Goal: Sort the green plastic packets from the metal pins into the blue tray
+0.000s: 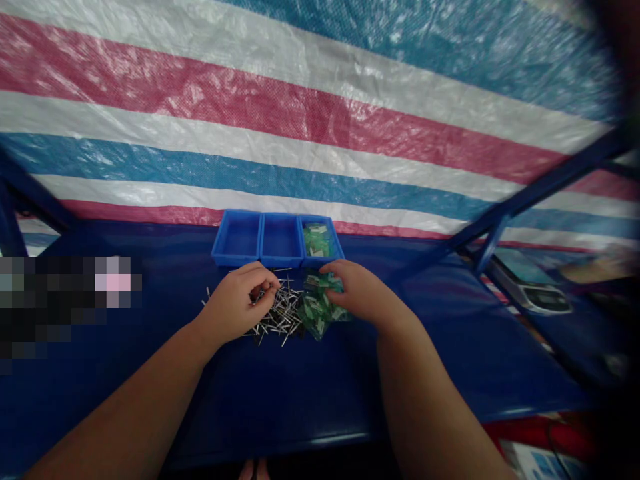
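Observation:
A loose pile of thin metal rods (285, 313) lies on the blue table, some silver and some dark. Over its left side is my left hand (243, 297), fingers curled and fingertips together; whatever is between them is too small to name. To the right of the rods sit small green-tinted plastic packets (317, 310). My right hand (350, 287) reaches onto these packets from the right, thumb and fingers apart. Behind both heaps stands a blue tray of three compartments (261, 259). More green packets (318, 240) fill its right compartment; the left and middle ones hold nothing visible.
The blue table (280, 400) has a raised blue frame bar (540, 187) at the right. Beyond it is a scale (545, 299). A striped plastic sheet (300, 113) hangs behind the table. A pixelated area covers the left edge.

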The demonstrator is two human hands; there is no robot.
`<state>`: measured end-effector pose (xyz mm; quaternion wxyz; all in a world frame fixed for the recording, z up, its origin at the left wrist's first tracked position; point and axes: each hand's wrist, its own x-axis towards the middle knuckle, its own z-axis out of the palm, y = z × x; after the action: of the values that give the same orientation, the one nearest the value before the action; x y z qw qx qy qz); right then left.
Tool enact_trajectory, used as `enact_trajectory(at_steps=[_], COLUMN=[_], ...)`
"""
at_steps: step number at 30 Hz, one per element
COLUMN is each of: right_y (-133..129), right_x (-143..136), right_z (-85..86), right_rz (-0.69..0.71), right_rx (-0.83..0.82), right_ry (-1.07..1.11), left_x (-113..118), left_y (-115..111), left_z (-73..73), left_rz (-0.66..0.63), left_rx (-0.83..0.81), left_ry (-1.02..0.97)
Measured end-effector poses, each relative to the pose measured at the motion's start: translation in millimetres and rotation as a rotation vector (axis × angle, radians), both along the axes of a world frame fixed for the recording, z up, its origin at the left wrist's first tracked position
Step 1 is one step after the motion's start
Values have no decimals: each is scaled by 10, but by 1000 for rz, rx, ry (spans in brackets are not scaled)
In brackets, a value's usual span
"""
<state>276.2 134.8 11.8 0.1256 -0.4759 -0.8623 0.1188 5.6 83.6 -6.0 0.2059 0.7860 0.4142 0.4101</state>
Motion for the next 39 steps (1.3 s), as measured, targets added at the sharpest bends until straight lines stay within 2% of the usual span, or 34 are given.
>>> enact_trajectory(at_steps=[4,7,13,18,21,24,29,32,36,39], right_y=[30,48,43,21,69,238,769,1033,1133,1108], right_x=[41,36,8,-40,-75,-110,-162,-197,-240,-245], right_z=[-65,-77,42,176,158,137,220,202,58,-10], right_rz=[44,23,-51,60,31,-17,28,23,118,119], right_rx=[-22,-18,-28,131,284,364,401,355,106,42], right_ry=[-15,5,24,335,471,505,397,204,-185,-282], left_x=[-6,-12,-12,-12,-7,-4,-16,-25,-28,-26], left_y=[10,15,7,8,5,2,9,12,10,8], left_z=[-20,-34,-27,-23,-23,-19,-19,-19,-11,-3], left_rz=[0,-1,-2,3,-3,-10,-7,-10,-11,-8], left_rx=[8,5,-10,-17,-26,-24,-24,-37,-44,-38], left_ry=[-1,3,0,-3,-6,-17,-14,-11,-14,-15])
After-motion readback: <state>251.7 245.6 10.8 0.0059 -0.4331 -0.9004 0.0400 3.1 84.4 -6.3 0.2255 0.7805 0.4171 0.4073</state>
